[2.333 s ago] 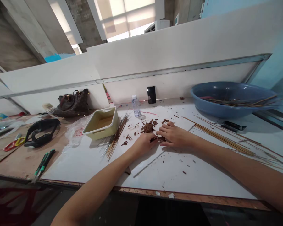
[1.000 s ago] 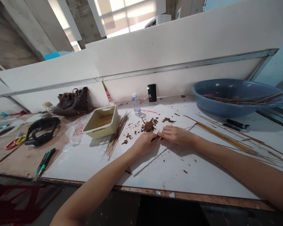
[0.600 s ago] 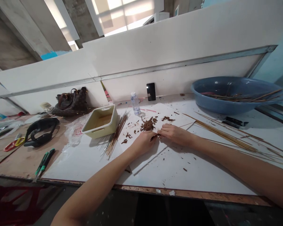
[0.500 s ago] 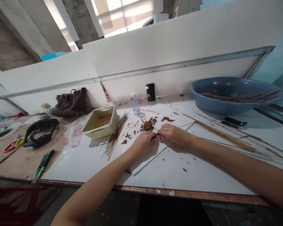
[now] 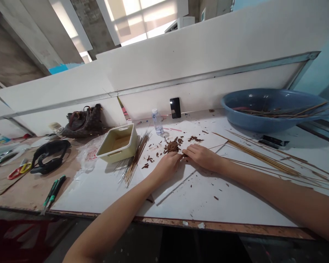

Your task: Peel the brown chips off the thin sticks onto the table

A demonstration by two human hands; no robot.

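Though nearly touching, both hands (image 5: 168, 165) (image 5: 201, 156) just beside the brown clump (image 5: 172, 147).

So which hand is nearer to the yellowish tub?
Left. The left hand is to the right of the tub, just in front of the brown clump; the right hand is farther right.

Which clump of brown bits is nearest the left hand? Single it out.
The rounded mound, just beyond the left hand. It is heaped up, unlike the flat scatter beyond the right hand and the loose pieces toward the bin.
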